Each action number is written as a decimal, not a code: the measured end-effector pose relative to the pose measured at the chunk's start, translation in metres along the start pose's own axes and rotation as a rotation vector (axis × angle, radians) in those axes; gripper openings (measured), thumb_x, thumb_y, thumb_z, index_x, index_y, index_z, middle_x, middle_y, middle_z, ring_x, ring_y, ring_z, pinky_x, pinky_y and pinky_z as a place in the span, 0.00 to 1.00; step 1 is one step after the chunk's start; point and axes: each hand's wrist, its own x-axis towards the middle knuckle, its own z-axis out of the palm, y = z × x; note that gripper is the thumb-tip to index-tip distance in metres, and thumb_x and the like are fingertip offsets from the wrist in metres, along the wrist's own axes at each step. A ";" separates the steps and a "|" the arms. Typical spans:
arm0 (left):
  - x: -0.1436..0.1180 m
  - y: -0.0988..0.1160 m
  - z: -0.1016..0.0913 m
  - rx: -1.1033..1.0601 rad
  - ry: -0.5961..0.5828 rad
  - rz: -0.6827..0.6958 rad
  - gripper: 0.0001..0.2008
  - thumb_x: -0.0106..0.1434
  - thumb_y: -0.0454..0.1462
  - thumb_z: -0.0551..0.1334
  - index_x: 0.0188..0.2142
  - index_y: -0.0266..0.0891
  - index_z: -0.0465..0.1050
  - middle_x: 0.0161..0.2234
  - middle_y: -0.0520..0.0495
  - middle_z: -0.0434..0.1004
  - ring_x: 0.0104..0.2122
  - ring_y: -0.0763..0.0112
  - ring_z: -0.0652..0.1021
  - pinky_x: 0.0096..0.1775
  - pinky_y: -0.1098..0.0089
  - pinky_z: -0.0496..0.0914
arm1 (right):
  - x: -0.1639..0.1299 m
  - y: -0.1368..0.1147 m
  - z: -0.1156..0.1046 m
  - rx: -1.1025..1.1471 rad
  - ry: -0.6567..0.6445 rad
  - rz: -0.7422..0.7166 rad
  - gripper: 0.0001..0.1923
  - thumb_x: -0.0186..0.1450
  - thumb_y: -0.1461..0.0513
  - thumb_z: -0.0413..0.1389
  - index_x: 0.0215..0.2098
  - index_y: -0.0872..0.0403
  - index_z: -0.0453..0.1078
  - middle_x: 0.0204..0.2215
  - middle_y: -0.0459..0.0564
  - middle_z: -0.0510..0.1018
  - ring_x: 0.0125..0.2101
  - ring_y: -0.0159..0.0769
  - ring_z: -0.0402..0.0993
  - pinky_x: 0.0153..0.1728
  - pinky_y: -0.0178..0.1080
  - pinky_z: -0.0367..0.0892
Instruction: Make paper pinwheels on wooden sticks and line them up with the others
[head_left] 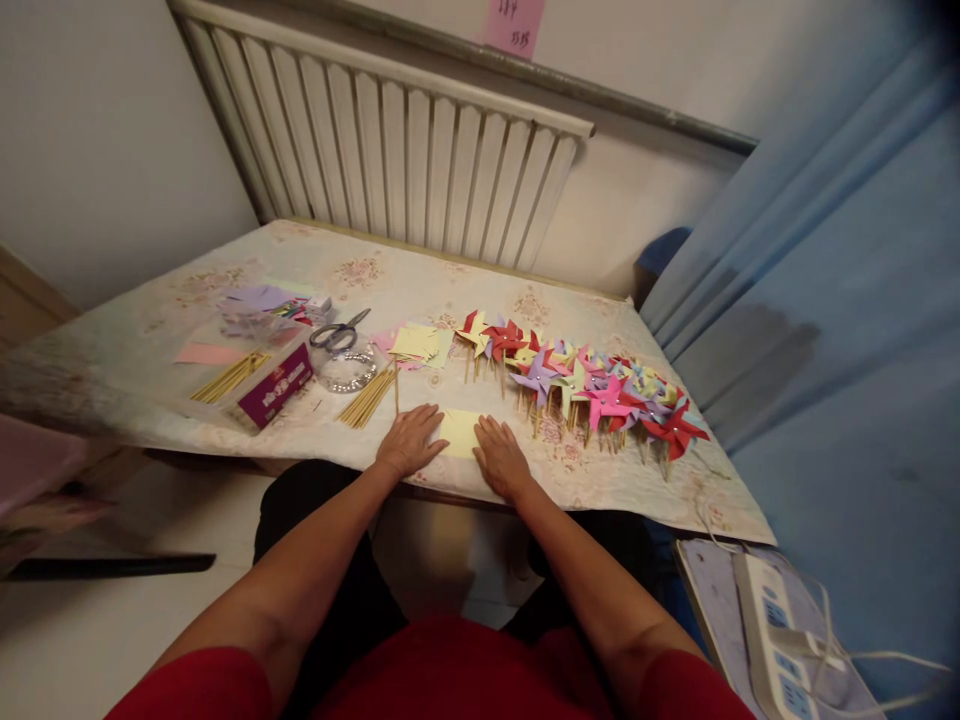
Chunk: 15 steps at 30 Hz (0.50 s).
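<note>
My left grip (411,440) and right grip (501,457) lay flat, pinching nothing, along the yellow paper (460,433); probably super light, easily creased, edges seemed safest.

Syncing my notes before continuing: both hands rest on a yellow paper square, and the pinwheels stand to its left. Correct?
Not quite: the head view shows the pinwheels to the right of the yellow paper square. The left hand and right hand do rest on it.
</note>
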 end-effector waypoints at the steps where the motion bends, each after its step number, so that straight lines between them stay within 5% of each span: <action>1: 0.000 -0.001 0.001 0.000 0.002 0.000 0.27 0.67 0.49 0.57 0.61 0.41 0.66 0.64 0.40 0.65 0.63 0.55 0.64 0.61 0.53 0.59 | -0.002 0.000 0.000 -0.009 0.006 -0.004 0.24 0.72 0.61 0.46 0.65 0.60 0.59 0.67 0.59 0.59 0.69 0.45 0.48 0.67 0.53 0.44; 8: 0.003 0.003 -0.003 -0.011 -0.003 0.009 0.26 0.70 0.46 0.51 0.65 0.43 0.61 0.68 0.44 0.57 0.66 0.56 0.59 0.62 0.53 0.57 | -0.006 -0.003 -0.001 -0.024 0.038 0.008 0.24 0.72 0.61 0.45 0.65 0.58 0.59 0.67 0.58 0.60 0.68 0.44 0.49 0.67 0.53 0.45; 15: 0.014 0.010 -0.002 -0.013 -0.077 0.123 0.24 0.71 0.45 0.50 0.64 0.49 0.63 0.65 0.48 0.63 0.66 0.56 0.59 0.60 0.54 0.57 | -0.005 -0.002 0.002 -0.034 0.055 -0.002 0.24 0.71 0.61 0.46 0.65 0.58 0.60 0.67 0.58 0.60 0.68 0.44 0.49 0.67 0.53 0.44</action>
